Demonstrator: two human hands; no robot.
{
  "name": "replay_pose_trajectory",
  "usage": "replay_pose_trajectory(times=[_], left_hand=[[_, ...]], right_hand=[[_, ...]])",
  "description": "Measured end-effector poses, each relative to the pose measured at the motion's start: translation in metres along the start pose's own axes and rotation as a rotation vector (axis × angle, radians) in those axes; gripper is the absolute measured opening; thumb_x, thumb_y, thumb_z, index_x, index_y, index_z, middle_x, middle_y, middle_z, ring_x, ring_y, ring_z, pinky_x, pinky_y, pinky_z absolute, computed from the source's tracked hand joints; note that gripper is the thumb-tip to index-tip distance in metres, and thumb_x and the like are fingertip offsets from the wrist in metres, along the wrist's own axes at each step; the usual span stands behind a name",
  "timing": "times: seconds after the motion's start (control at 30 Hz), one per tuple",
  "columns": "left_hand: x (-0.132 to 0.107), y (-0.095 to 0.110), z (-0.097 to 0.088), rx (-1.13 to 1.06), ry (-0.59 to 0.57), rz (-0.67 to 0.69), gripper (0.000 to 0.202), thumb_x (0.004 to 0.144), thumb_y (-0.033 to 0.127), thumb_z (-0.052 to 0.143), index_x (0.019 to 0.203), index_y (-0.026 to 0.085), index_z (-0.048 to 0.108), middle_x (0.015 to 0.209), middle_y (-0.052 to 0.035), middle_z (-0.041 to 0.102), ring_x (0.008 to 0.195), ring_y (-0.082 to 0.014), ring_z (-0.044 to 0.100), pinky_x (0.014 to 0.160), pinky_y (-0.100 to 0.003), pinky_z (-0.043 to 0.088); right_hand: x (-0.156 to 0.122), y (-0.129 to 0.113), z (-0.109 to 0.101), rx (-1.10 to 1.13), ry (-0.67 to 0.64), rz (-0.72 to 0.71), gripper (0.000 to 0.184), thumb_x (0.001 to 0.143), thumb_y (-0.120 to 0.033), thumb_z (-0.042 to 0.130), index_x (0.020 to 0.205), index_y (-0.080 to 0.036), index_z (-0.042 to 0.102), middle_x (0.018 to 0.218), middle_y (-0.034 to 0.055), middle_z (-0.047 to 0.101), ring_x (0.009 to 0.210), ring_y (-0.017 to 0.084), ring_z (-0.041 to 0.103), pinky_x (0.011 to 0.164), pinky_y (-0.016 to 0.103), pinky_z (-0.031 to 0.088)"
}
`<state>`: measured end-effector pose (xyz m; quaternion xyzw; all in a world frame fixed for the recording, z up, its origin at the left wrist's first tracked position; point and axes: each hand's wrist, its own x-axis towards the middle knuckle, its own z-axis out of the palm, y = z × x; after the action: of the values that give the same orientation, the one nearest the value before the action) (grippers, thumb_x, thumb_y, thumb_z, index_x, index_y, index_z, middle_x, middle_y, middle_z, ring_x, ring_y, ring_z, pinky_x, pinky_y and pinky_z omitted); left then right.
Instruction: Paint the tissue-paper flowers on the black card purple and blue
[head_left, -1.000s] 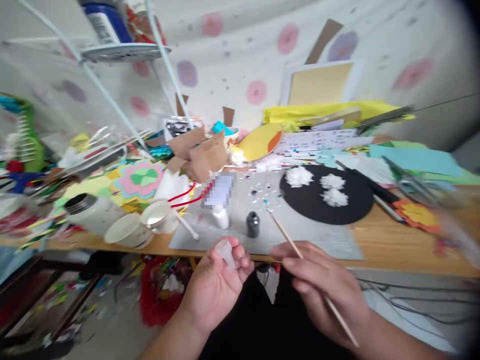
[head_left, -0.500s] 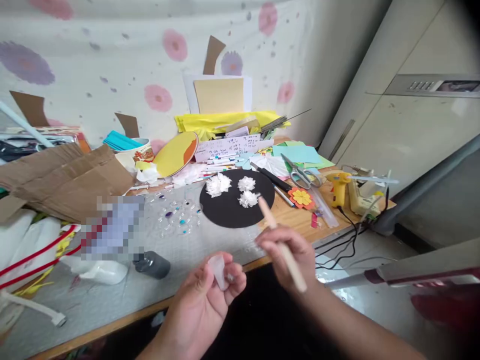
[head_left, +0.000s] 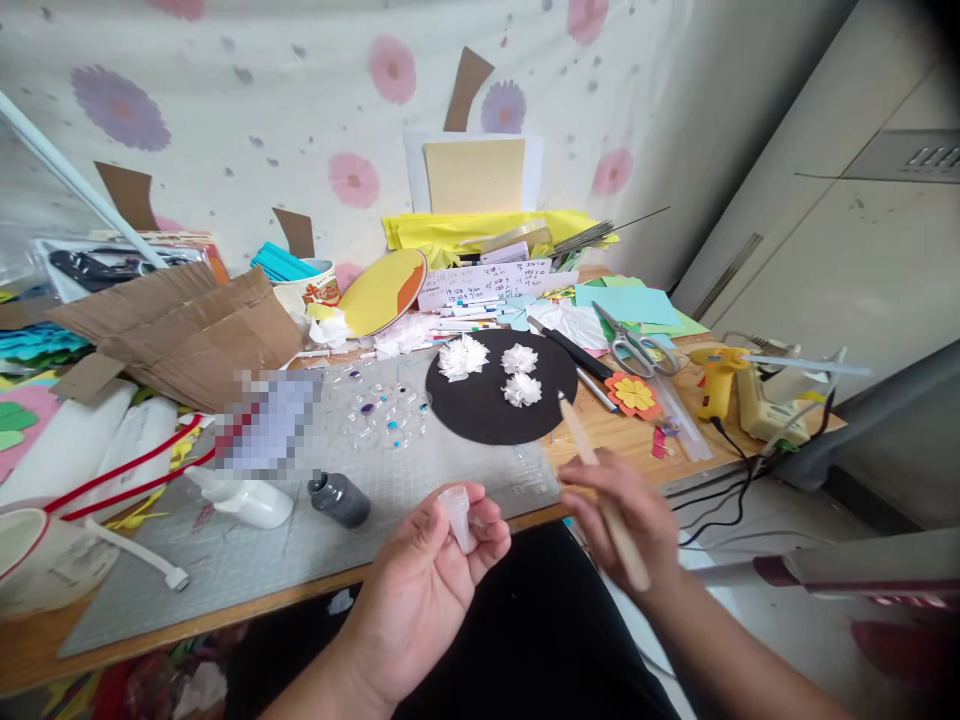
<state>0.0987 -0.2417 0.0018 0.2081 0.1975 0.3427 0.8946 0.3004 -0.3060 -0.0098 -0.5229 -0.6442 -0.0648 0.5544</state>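
My left hand (head_left: pixel 435 570) pinches a small translucent plastic tube (head_left: pixel 457 517) between thumb and fingers, its wide mouth tilted up. To the right, my right hand (head_left: pixel 630 510) grips a flat wooden craft stick (head_left: pixel 589 440); its far tip looks coated with something pale and dark, too small to make out. Beyond the hands lies a black disc (head_left: pixel 495 425) bearing three white ruffled paper flowers (head_left: pixel 463 357). Left of my left hand, a small dark bottle (head_left: pixel 341 500) lies on its side on the grey mat, near a white squeeze bottle (head_left: pixel 255 503).
Clear rings with coloured dots (head_left: pixel 375 410) lie left of the disc. Scissors (head_left: pixel 634 345), an orange paper flower (head_left: pixel 632 396) and a yellow glue gun (head_left: pixel 718 380) with cables stand right. Folded cardboard (head_left: pixel 187 340) and a white bowl (head_left: pixel 52 560) occupy the left. The table edge is close.
The view has shifted left, so the scene sits further right. Both hands keep their hold on the tube and stick; the tube's mouth now shows more clearly.
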Motion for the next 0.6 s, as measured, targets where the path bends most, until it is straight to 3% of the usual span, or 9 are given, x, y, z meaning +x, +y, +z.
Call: replay_pose_trajectory(times=[0.03,0.1,0.17,0.27,0.4,0.5,0.6], left_hand=[[-0.001,-0.001,-0.001,0.022,-0.009,0.008,0.023,0.083,0.033,0.075,0.096,0.015,0.079,0.093,-0.008,0.078,0.092,-0.0185,0.071,0.09,-0.031,0.057],[-0.005,-0.003,-0.002,0.089,-0.018,0.002,0.023,0.084,0.036,0.073,0.096,0.017,0.079,0.099,-0.0088,0.078,0.098,-0.0203,0.07,0.093,-0.034,0.055],[-0.01,-0.003,-0.005,0.189,0.0,-0.013,0.025,0.083,0.039,0.074,0.096,0.019,0.079,0.1,-0.0095,0.077,0.099,-0.0226,0.069,0.094,-0.036,0.053],[-0.019,0.001,-0.009,0.341,0.092,0.007,0.031,0.078,0.046,0.077,0.096,0.021,0.078,0.093,-0.0086,0.076,0.093,-0.0236,0.068,0.09,-0.038,0.052],[-0.026,0.006,-0.01,0.439,0.223,0.062,0.035,0.073,0.051,0.079,0.092,0.021,0.077,0.078,-0.0027,0.067,0.077,-0.0176,0.06,0.077,-0.032,0.049],[-0.025,0.006,-0.008,0.459,0.253,0.06,0.036,0.072,0.053,0.08,0.09,0.021,0.077,0.076,-0.0016,0.063,0.073,-0.0159,0.057,0.074,-0.03,0.046],[-0.023,0.005,-0.01,0.473,0.255,0.054,0.038,0.07,0.053,0.081,0.09,0.021,0.077,0.075,-0.0017,0.063,0.071,-0.0159,0.056,0.074,-0.031,0.045]], right_hand=[[0.002,-0.01,0.009,0.084,-0.035,-0.049,0.022,0.087,-0.025,0.069,0.109,-0.022,0.065,0.089,0.0068,0.068,0.079,0.018,0.068,0.067,0.027,0.056],[0.004,-0.021,0.023,0.165,-0.102,-0.104,0.017,0.09,-0.024,0.066,0.107,-0.021,0.064,0.087,0.0057,0.066,0.076,0.016,0.065,0.066,0.026,0.055],[0.004,-0.014,0.028,0.038,-0.058,-0.113,0.009,0.092,-0.022,0.061,0.101,-0.023,0.061,0.082,0.0027,0.064,0.072,0.013,0.063,0.064,0.024,0.054],[0.001,0.022,0.013,-0.286,-0.011,-0.003,0.015,0.096,-0.017,0.052,0.108,-0.021,0.06,0.086,0.0046,0.065,0.075,0.015,0.063,0.067,0.028,0.053],[-0.002,0.074,-0.024,-0.556,-0.187,0.104,0.027,0.094,-0.016,0.048,0.112,-0.016,0.067,0.1,0.0132,0.068,0.093,0.027,0.061,0.081,0.04,0.052],[-0.001,0.092,-0.037,-0.702,-0.333,0.193,0.039,0.092,-0.01,0.041,0.119,-0.01,0.068,0.108,0.0181,0.068,0.097,0.03,0.058,0.089,0.045,0.049],[0.004,0.097,-0.035,-0.782,-0.461,0.259,0.044,0.093,-0.012,0.04,0.131,-0.011,0.063,0.117,0.0178,0.066,0.102,0.03,0.055,0.094,0.044,0.046]])
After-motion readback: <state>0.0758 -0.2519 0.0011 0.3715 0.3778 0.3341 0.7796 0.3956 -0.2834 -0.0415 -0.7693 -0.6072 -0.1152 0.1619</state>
